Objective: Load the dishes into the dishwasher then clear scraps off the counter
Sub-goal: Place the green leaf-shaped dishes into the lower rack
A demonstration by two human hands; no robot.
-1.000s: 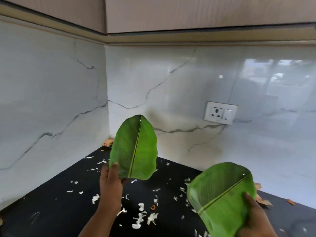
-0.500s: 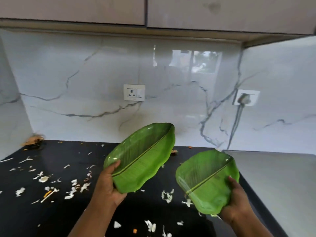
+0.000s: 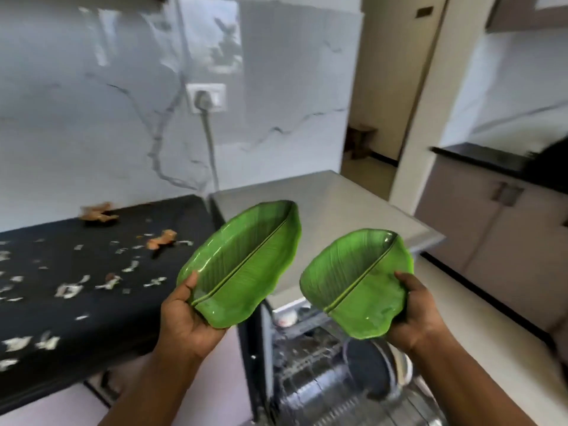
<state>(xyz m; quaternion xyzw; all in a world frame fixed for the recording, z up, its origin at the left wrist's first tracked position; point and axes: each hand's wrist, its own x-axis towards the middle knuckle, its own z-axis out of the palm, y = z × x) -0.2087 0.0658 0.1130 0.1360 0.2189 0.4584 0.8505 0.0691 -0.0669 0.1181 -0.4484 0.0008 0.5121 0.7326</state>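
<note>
I hold two green leaf-shaped plates in the air. My left hand [image 3: 187, 318] grips the near end of the larger left leaf plate [image 3: 246, 262], thumb on its rim. My right hand [image 3: 412, 315] holds the right leaf plate [image 3: 353, 284] by its right edge. Both plates hover over the grey dishwasher top [image 3: 338, 204]. Below them the dishwasher's pulled-out rack [image 3: 322, 385] shows, with steel plates [image 3: 368, 373] standing in it. White and brown scraps [image 3: 70, 289] lie scattered over the black counter [image 3: 92, 318] at the left.
A plug and cable [image 3: 206, 101] hang on the marble wall behind the dishwasher. A doorway [image 3: 387, 103] opens at the back right. Another black-topped counter with cabinets [image 3: 491, 216] runs along the right, across a light floor.
The view has swung right from the counter corner to the dishwasher. Both plates came with my hands, and the open rack has come into sight.
</note>
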